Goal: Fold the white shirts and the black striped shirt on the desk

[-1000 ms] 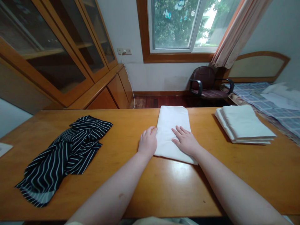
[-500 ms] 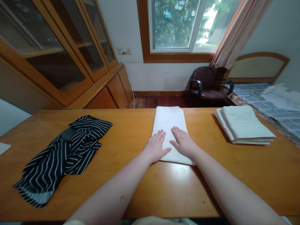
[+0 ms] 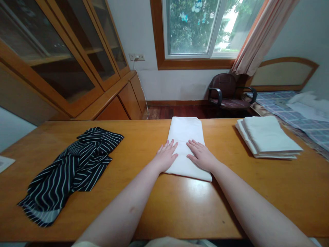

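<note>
A folded white cloth (image 3: 187,132) lies lengthwise in the middle of the wooden table (image 3: 144,212). My left hand (image 3: 166,157) rests flat along the cloth's left edge, fingers spread. On the right side of the same cloth, my right hand (image 3: 200,156) lies palm down with its fingers stretched out. Neither hand grips anything. Off to the left, a black garment with white stripes (image 3: 74,164) is spread in a crumpled heap. Several folded white cloths (image 3: 268,137) are stacked at the table's right.
Beyond the table stand a glass-fronted cabinet (image 3: 102,84) at left and a dark red armchair (image 3: 226,91) under the window. A bed (image 3: 295,109) is at the far right. A white sheet (image 3: 5,163) sits on the table's left edge.
My left hand has slid left, toward the cloth's left edge. My right hand stays nearly in place. The cloth's near end has shifted slightly left.
</note>
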`<state>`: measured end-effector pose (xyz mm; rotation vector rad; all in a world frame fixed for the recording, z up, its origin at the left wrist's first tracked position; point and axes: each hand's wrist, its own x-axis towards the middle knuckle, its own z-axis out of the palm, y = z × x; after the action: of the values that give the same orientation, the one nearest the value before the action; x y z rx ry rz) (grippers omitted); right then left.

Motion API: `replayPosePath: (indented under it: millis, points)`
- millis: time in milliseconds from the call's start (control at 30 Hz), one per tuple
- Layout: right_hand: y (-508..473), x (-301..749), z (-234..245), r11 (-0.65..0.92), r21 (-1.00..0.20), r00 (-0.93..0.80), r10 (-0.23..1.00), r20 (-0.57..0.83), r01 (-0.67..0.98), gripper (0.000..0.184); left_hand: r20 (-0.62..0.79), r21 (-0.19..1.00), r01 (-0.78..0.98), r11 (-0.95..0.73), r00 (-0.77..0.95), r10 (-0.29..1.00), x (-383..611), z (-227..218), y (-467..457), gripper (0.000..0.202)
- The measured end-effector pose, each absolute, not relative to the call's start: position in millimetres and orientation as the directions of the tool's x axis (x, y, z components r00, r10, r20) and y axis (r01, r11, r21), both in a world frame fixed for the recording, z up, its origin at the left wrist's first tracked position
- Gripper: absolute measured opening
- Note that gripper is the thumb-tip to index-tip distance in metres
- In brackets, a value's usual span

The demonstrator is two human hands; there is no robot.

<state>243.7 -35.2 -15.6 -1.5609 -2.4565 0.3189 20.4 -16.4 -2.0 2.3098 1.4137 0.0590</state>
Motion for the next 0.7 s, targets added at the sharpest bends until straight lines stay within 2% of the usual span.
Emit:
replayPosePath:
  millis: [100, 300, 400, 533, 700]
  points:
    - [-37.1, 246.9, -11.4, 0.398, -0.335, -0.402, 0.914, 0.062, 0.854, 0.065, -0.188, 0.338, 0.86, -0.383, 0.46, 0.868, 23.9, 0.1, -18.3, 0.059]
    - [-55.0, 234.0, -3.4, 0.329, -0.405, -0.344, 0.938, 0.038, 0.853, 0.078, -0.148, 0.3, 0.875, -0.379, 0.435, 0.888, 27.8, -3.2, -21.3, 0.057]
    - [-64.9, 211.3, -6.3, 0.332, -0.366, -0.345, 0.938, 0.029, 0.87, 0.082, -0.12, 0.301, 0.873, -0.382, 0.433, 0.893, 28.5, -6.7, -22.0, 0.057]
    - [-67.4, 193.1, -10.9, 0.338, -0.254, -0.358, 0.933, -0.035, 0.906, 0.098, -0.099, 0.307, 0.869, -0.388, 0.434, 0.895, 27.1, -8.7, -22.2, 0.057]
    - [-60.7, 210.8, -8.2, 0.375, -0.249, -0.415, 0.9, -0.131, 0.893, 0.118, -0.119, 0.316, 0.86, -0.4, 0.454, 0.883, 25.5, -5.2, -21.7, 0.057]
